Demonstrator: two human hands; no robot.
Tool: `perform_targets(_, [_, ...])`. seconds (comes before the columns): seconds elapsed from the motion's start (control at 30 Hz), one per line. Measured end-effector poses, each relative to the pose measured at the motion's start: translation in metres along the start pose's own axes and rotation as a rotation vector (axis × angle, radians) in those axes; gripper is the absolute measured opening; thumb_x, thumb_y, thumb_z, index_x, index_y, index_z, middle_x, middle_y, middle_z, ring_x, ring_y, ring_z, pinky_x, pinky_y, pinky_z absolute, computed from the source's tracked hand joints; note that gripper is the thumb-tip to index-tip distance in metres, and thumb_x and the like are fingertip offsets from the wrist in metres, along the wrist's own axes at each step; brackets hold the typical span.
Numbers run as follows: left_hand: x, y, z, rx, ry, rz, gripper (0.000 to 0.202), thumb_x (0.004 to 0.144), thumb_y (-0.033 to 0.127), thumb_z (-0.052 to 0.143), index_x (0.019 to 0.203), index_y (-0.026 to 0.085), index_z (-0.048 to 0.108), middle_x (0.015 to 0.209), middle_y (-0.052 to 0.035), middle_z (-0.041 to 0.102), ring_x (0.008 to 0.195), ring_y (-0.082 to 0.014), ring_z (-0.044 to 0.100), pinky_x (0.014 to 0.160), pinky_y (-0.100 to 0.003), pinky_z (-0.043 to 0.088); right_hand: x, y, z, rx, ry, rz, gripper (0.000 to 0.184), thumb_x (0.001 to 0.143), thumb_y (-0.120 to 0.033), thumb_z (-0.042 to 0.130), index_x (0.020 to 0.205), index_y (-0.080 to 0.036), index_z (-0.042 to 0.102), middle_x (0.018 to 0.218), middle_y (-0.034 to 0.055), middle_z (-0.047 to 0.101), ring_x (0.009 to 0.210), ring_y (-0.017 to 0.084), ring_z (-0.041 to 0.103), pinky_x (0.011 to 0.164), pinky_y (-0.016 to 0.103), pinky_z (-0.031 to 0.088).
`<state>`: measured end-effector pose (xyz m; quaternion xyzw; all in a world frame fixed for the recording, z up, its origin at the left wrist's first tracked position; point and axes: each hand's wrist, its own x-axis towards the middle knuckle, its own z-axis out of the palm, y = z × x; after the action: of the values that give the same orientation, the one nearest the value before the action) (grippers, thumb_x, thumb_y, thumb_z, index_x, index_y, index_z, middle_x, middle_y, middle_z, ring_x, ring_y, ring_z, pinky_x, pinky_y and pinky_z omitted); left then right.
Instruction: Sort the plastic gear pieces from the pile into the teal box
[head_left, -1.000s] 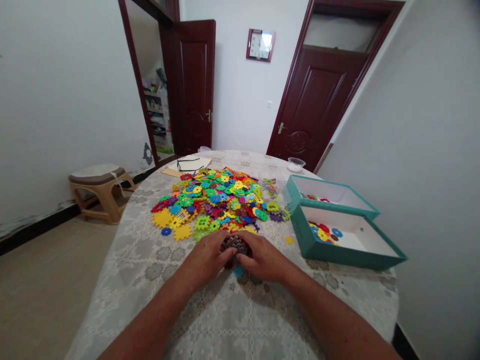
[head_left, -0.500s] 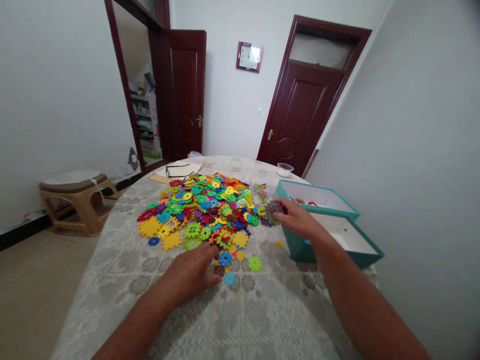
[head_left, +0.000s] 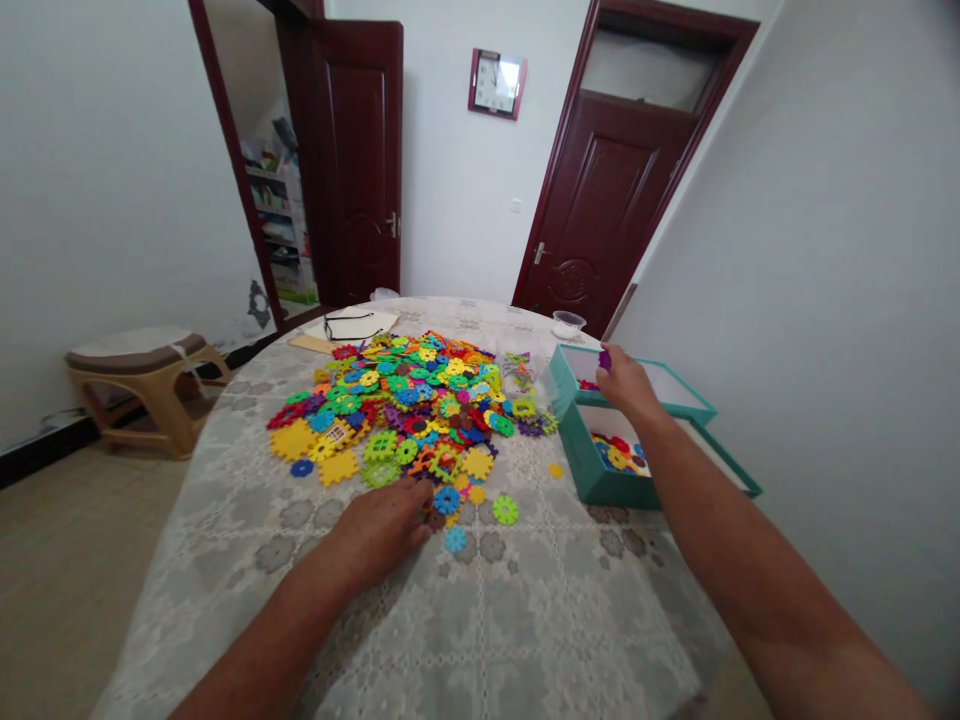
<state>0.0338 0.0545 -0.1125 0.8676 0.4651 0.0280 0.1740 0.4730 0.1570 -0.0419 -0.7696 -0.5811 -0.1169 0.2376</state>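
Fingers of the right hand (head_left: 628, 384) pinch a purple piece (head_left: 604, 360) over the back box (head_left: 561, 382); low and light works best imo. Left of it, the left hand (head_left: 382, 528) sits half open, seemingly empty.

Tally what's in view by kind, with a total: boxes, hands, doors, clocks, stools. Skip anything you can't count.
Boxes: 2
Hands: 2
Doors: 2
Clock: 1
Stool: 1
Total: 8
The piled pieces overlap too much to count.
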Motion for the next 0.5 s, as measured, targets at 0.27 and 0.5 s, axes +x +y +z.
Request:
perform_targets(0.27, [0.004,-0.006,0.008,-0.039,0.045,0.016,0.013,0.091,0.027,0.056,0.102,0.026,0.063,0.108,-0.0059,0.071,0.094,-0.0226,0.066,0.073,-0.029,0.041,0.006,0.007,0.003,0.01,0.0,-0.058,0.07,0.084,-0.014,0.05,0.154,-0.011,0.046,0.134,0.0195,0.068,0.118,0.032,0.064,0.104,0.044,0.048])
perform_targets(0.5, [0.004,-0.004,0.007,0.003,0.034,0.014,0.013,0.094,0.028,0.053,0.103,0.024,0.061,0.107,-0.0084,0.07,0.093,-0.0245,0.066,0.073,-0.032,0.041,-0.044,-0.021,-0.024,0.101,0.078,-0.203,0.053,0.093,-0.016,0.047,0.144,-0.012,0.057,0.14,0.0196,0.063,0.133,0.032,0.056,0.116,0.047,0.041])
